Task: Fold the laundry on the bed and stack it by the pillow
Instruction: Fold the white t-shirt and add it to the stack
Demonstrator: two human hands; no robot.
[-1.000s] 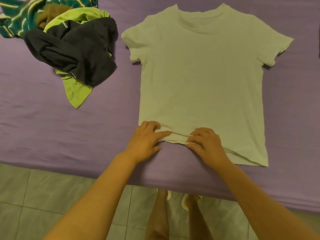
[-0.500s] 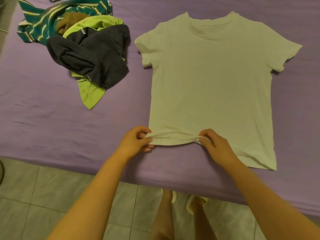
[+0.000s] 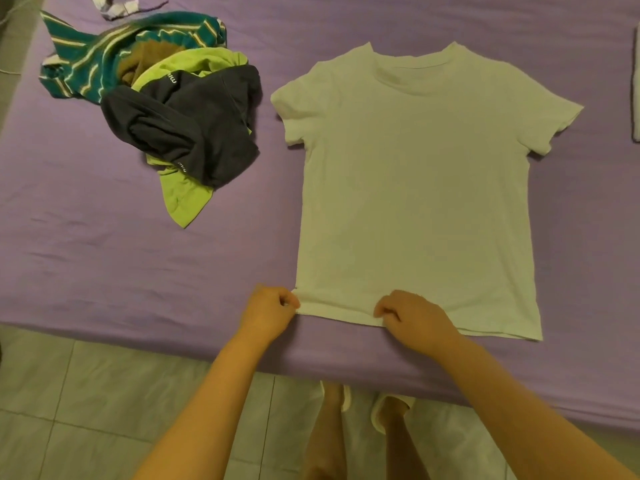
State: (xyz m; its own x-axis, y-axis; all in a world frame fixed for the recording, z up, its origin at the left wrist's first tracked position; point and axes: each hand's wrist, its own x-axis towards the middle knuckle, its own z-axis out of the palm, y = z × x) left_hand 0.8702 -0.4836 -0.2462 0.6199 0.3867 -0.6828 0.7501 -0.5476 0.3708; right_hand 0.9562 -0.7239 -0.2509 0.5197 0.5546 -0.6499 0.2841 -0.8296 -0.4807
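Note:
A white T-shirt (image 3: 415, 188) lies flat on the purple bed sheet (image 3: 104, 254), collar away from me, hem at the near edge. My left hand (image 3: 268, 311) pinches the hem at its left corner. My right hand (image 3: 412, 317) pinches the hem near its middle. A heap of unfolded laundry (image 3: 173, 109) sits to the left of the shirt: a teal striped garment, a brown piece, a lime-green item and a dark grey one on top. No pillow is in view.
The bed's near edge runs across the lower part of the view, with tiled floor (image 3: 86, 410) below it and my legs and slippers there. A white fabric edge (image 3: 635, 98) shows at the far right. A small pale cloth scrap (image 3: 117, 6) lies at the top left.
My hands have gone from pressing the bunched hem to pinching it and drawing it apart. The left hand slid to the shirt's left corner, and the hem now lies straighter.

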